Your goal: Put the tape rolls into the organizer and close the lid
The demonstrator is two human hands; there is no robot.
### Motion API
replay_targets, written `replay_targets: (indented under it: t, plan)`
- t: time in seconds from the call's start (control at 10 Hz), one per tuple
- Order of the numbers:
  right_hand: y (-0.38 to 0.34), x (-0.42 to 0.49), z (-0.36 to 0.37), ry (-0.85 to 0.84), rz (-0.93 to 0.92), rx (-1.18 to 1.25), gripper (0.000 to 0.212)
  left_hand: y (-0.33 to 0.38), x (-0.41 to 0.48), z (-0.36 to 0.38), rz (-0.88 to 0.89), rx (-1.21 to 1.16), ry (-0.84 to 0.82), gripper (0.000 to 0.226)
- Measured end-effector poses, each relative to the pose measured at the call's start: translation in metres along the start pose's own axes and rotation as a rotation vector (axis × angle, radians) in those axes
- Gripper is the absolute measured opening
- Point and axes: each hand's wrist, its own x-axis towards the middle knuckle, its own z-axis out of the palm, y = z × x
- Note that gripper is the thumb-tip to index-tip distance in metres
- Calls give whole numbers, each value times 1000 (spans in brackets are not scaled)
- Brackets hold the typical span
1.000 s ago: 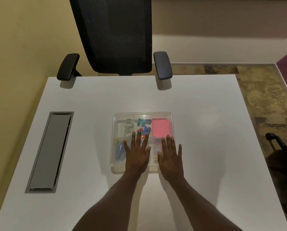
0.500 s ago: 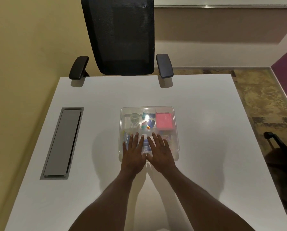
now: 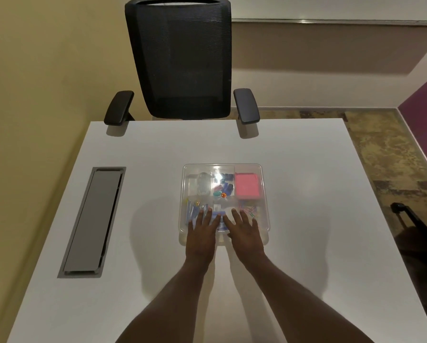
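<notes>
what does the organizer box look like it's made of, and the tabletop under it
Organizer: apparently clear, glossy plastic; the contents show through the lid and a bright glare sits on top. Tabletop: smooth matte white, probably laminate, though the core is not visible; it shows only soft shadows and faint reflections.

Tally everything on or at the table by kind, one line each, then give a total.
Hands: 2 (left hand, right hand)
Clear lidded organizer: 1
Grey cable hatch: 1
Black office chair: 1
Total: 5
</notes>
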Motion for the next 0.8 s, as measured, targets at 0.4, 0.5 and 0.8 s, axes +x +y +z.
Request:
replay_targets:
  t: [0.4, 0.5, 0.8]
  plan:
    - [23, 78, -12, -83, 41, 49, 67, -3, 75, -24, -2, -65, 5, 66]
    - [28, 93, -16, -58, 39, 40, 65, 0, 93, -31, 4, -73, 9, 68]
    - [25, 96, -34, 65, -21, -6, 59, 3, 96, -42, 28, -53, 37, 63]
